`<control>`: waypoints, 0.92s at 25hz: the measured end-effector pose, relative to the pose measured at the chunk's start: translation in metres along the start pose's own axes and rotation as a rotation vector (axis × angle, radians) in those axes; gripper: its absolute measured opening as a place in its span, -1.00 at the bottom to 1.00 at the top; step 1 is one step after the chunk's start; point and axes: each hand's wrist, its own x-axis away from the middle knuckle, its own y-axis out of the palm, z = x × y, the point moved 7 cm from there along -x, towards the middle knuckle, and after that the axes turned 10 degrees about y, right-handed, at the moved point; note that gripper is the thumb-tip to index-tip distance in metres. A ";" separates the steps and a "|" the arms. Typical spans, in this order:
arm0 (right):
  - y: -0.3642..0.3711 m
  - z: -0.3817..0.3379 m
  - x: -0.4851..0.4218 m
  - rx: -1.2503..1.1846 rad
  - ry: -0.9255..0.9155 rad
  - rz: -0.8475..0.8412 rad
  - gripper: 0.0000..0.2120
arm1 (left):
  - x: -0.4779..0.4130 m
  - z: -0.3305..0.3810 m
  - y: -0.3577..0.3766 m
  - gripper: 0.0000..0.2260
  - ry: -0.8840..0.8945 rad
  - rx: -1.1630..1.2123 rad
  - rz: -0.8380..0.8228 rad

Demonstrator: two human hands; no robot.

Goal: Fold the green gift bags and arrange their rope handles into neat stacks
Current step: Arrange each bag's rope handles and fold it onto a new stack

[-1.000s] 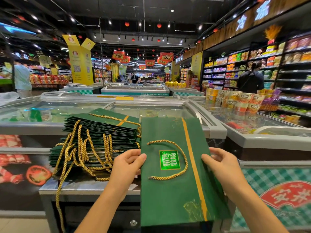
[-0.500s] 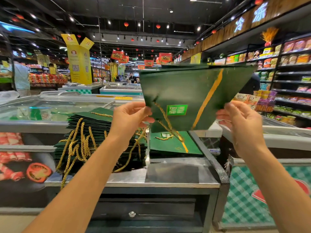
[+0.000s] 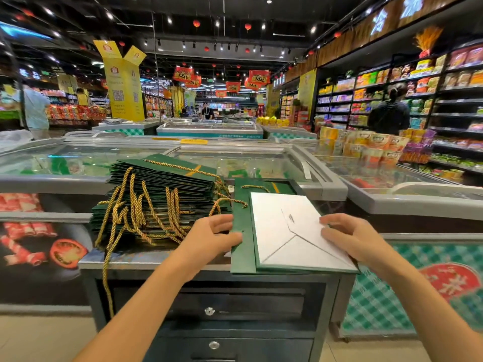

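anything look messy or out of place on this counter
The stack of green bags is skewed, layers staggered, and its gold rope handles spill out tangled; one rope dangles over the front edge of the counter.

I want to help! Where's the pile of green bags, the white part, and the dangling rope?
pile of green bags (image 3: 196,194), head view, layered edges.
white part (image 3: 271,226), head view, middle of the panel.
dangling rope (image 3: 104,278), head view, strand below the counter edge.
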 end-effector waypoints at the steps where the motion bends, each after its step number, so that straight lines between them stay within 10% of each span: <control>1: 0.005 -0.001 -0.001 0.131 -0.025 0.015 -0.72 | 0.001 -0.005 0.001 -0.39 0.001 -0.020 0.007; 6: 0.030 -0.012 -0.013 0.567 -0.139 0.190 -0.62 | 0.005 -0.016 0.003 -0.42 0.023 -0.103 0.063; 23: 0.156 -0.149 -0.005 0.426 -0.845 0.137 -0.92 | 0.002 -0.021 0.004 -0.55 0.033 -0.138 0.068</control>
